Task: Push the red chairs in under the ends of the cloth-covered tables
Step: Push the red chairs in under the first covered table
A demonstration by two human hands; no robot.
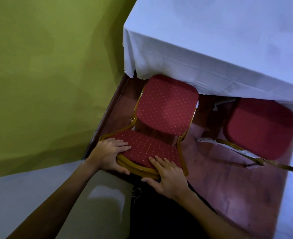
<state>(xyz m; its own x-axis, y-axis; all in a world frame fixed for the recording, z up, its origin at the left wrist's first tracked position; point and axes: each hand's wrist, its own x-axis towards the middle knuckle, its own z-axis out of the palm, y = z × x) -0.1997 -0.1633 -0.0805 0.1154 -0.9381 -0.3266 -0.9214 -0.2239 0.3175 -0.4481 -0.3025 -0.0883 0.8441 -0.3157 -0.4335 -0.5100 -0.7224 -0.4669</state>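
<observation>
A red dotted chair (166, 104) with a gold frame stands at the end of the table covered in white cloth (211, 40). The front of its seat reaches just under the hanging cloth edge. Both of my hands hold the top of its backrest. My left hand (111, 152) grips the left corner, fingers over the cushion and thumb under the gold rim. My right hand (168, 176) grips the right part the same way. A second red chair (259, 128) stands to the right, partly under the cloth.
A green wall (47, 75) with a dark baseboard (106, 114) runs close along the chair's left side. The floor (220, 178) is glossy reddish wood. My dark trousers and a shoe (137, 194) show below the backrest.
</observation>
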